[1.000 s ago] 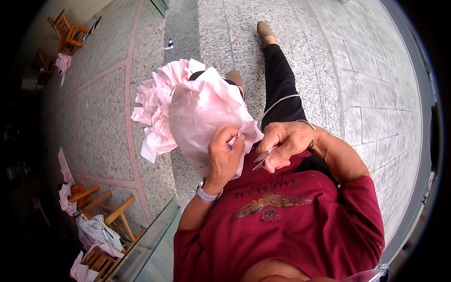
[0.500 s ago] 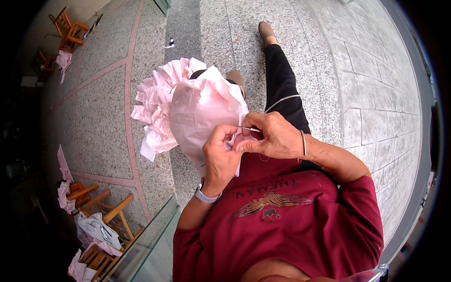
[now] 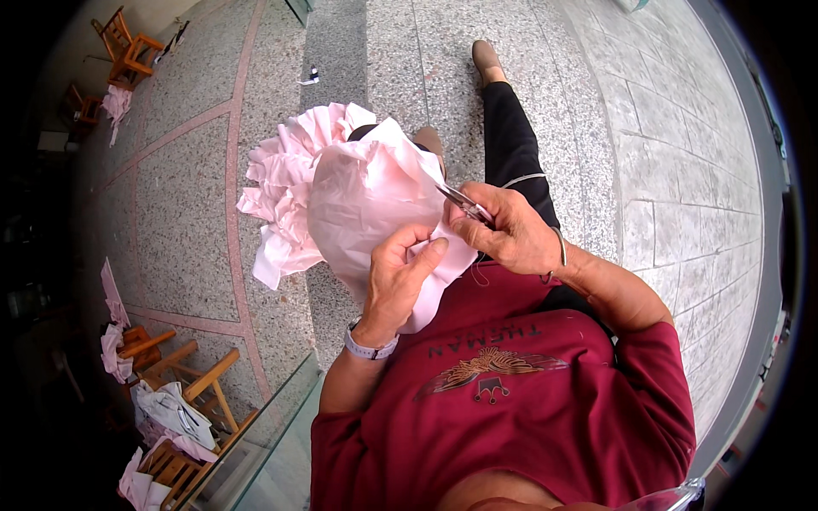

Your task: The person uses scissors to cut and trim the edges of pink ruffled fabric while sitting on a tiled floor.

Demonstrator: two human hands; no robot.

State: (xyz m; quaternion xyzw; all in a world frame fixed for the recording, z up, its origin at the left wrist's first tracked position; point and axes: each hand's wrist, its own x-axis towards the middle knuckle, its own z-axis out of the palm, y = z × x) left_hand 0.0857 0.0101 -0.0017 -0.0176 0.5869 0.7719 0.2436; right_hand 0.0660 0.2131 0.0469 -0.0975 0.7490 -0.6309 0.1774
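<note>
Across the upper and left parts of the frame spreads a speckled stone floor [image 3: 187, 196], with the person's maroon shirt [image 3: 545, 417] filling the lower centre. At mid-frame, left of centre, pink cloth [image 3: 362, 200] lies draped over the lap, its ruffled mass bunched at its left. To its right, one leg of the black trousers [image 3: 511, 132] reaches toward the top. A wooden chair [image 3: 128, 51] stands at the upper left.

Near the centre, the right hand [image 3: 515, 232] closes around small metal snips [image 3: 467, 207]; the left hand [image 3: 396, 277], lower and further left, pinches a fold at the cloth's lower right edge, thumb pressed against fingers. A watch [image 3: 371, 347] circles the left wrist.

The snips' long axis slants from the right palm to the upper left, tips at the cloth's right margin, above the pinched fold. The fold lies below and left of the blades, nearer the left hand; whether the tips touch cloth, I cannot tell. Finest of all, a loose thread [image 3: 481, 274] curls below the right hand.
</note>
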